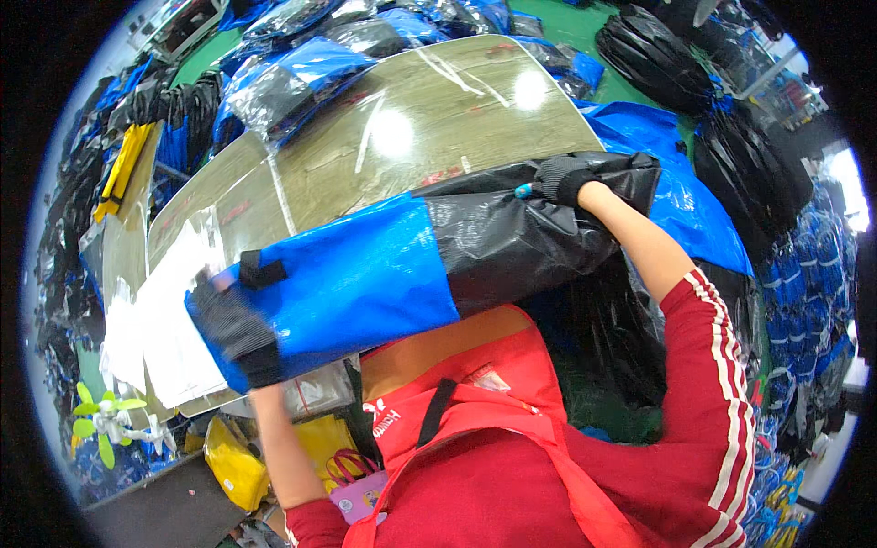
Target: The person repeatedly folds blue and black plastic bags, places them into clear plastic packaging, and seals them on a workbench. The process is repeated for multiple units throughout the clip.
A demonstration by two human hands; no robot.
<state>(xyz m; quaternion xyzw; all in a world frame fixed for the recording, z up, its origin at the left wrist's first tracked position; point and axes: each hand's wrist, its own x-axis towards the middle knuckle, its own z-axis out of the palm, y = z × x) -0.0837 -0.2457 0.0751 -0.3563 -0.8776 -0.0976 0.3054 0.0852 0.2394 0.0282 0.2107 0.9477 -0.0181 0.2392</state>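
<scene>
A long folded bag of shiny blue and black plastic sheeting (365, 274) stretches across in front of me, blue on the left and black on the right. A short black strap (262, 269) sticks up from its blue part. My left hand (239, 333), in a dark knit glove, is closed on the blue left end; its fingertips are slightly blurred. At the far right, my gloved right hand (562, 179) grips the gathered black end. A small blue tip shows at a finger of that hand; I cannot make out what it is.
Beneath the bag is a glossy wood-patterned table (320, 173) with tape strips. White sheets (174, 320) lie at its left. Clear-wrapped blue and black packages (292, 82) pile along the far edge. Blue sheeting (676, 183) and black bundles (749, 155) crowd the right side.
</scene>
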